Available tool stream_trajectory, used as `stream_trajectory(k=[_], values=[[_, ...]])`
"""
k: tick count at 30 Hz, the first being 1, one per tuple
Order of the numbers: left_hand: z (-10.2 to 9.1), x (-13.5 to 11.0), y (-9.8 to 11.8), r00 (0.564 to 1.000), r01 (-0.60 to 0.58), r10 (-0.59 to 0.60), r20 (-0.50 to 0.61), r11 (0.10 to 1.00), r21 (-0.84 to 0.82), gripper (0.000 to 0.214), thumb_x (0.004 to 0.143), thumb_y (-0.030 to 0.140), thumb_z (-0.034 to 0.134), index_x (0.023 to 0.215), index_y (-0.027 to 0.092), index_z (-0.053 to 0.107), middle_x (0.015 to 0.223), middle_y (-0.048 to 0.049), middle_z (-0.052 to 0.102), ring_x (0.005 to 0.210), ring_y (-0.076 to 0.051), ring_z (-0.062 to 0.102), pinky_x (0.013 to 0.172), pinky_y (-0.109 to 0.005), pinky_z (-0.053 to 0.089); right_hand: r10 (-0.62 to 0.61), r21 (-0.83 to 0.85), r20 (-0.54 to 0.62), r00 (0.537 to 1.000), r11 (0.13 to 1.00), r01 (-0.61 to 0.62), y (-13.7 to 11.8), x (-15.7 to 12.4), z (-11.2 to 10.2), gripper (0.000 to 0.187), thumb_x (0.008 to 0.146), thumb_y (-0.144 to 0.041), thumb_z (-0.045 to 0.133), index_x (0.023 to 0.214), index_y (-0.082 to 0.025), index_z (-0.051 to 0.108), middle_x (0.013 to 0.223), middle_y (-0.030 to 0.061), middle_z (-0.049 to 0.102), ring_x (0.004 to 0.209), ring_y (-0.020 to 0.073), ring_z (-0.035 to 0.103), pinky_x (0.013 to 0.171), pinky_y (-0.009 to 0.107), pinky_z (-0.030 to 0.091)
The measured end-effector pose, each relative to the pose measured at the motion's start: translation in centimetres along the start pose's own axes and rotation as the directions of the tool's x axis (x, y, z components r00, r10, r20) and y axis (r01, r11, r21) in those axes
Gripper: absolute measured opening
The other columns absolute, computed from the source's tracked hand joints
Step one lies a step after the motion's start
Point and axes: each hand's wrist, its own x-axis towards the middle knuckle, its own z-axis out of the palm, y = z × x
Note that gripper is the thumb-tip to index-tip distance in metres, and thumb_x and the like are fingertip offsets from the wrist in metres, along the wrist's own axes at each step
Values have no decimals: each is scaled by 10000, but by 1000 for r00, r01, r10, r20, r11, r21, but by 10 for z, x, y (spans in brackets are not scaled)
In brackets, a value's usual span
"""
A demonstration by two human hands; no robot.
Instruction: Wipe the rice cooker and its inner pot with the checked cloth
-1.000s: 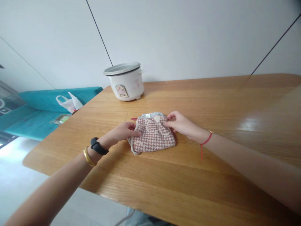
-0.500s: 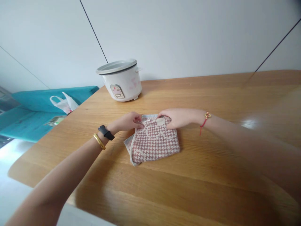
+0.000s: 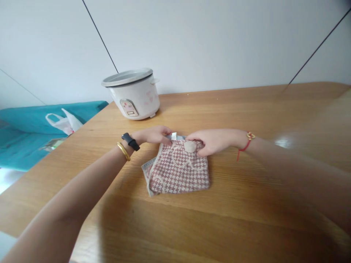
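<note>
Folded houndstooth cloth (image 3: 178, 171), pink and cream, lying flat mid-table on a light oak tabletop (image 3: 246, 210), well short of the far edge. Already doubled over into layers, a rough square. Paler border strip (image 3: 148, 171) sticking out at lower left, out of line with the top layer. Top edge not yet flat, raised slightly at the hands. Long axis faint, running roughly left to right across the view. Small white tag (image 3: 173, 136) at the top edge, facing the far side. Round cream patch (image 3: 189, 146) just below that edge.

Left hand (image 3: 152, 135): fingers curled down on the top left corner, gripping the cloth. Black wristband (image 3: 130, 141) and gold bangle (image 3: 123, 151) on that arm. Right hand (image 3: 212, 142): lying over the top right part, fingertips beside the patch, grip unclear. Red cord bracelet (image 3: 245, 144) at that wrist.

Farther out, white rice cooker (image 3: 131, 95) near the far edge. Beyond the table, white plastic bag (image 3: 63, 122) on a teal cushion (image 3: 33, 118).
</note>
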Motion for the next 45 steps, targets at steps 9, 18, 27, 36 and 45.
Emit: stream_trajectory(k=[9,18,27,36,45], values=[[1,-55,40,938,-180,211,-275,975,131,285,792,413,753,731,165,628,857,-18,601,755,-140,555,679,-252,423,-125,59,-119,985,989,133,-3,-46,-7,162,774,-254,623,902,-155,606,930,41,586,777,146,545,676,274,439],[-32,-109,86,932,-215,270,-241,949,232,265,829,422,757,741,181,689,860,-32,670,793,-154,600,727,-253,463,-163,36,-500,851,977,209,-46,-78,-32,429,918,-468,616,1234,-187,688,1044,75,678,894,176,578,817,333,466],[1,-132,118,923,-316,355,-148,919,234,162,845,269,750,738,181,667,856,-12,645,757,-117,593,700,-216,474,-373,-301,-342,862,913,275,-51,-66,7,474,894,-281,642,1366,-276,601,1483,95,419,1347,251,442,1141,453,380],[66,-171,125,938,-339,344,-49,937,81,110,870,87,672,851,195,684,956,-45,631,863,-129,632,782,-187,503,-541,-405,-86,837,786,467,-96,-52,43,469,796,-23,518,1194,-234,647,1158,60,675,1114,234,549,1027,463,378],[78,-196,121,964,-242,246,-96,969,58,190,859,83,636,911,248,714,994,-49,646,811,-139,644,719,-196,537,-629,-647,-91,772,627,434,-106,-47,56,200,755,-179,626,930,-214,717,1247,107,593,1044,282,480,896,444,343]])
